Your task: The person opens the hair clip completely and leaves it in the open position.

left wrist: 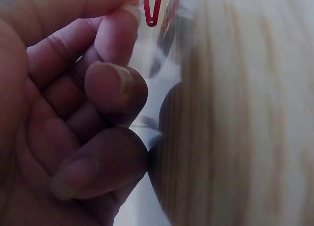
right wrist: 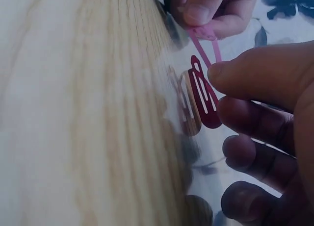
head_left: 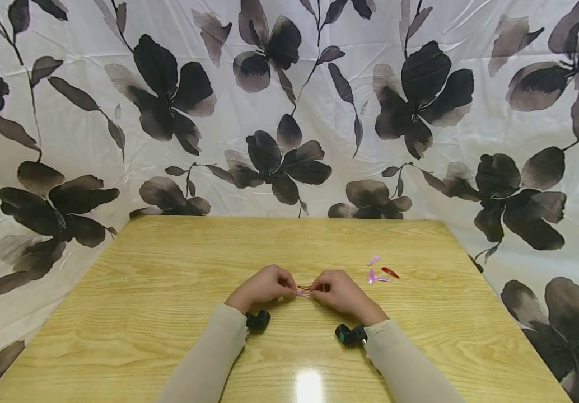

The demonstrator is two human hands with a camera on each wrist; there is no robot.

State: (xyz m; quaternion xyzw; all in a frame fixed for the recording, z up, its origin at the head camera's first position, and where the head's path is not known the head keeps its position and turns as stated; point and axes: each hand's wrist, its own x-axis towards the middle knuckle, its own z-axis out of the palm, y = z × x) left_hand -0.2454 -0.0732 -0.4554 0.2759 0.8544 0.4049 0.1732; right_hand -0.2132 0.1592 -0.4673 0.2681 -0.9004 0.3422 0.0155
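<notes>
In the head view my left hand and right hand meet low over the middle of the table. Between them stretches a pink snap hair clip. The left hand pinches its broader end, and the right thumb and index finger hold the other end. A red hair clip sits just beside and below the pink one, close to the right index finger; whether that finger touches it, I cannot tell. At the top of the left wrist view, the red clip's riveted tip shows past the left fingers.
Right of the hands lie loose clips on the wooden table: a red clip, an upper pink clip and two lower pink clips almost touching. Flower-patterned cloth hangs behind the table and along its sides.
</notes>
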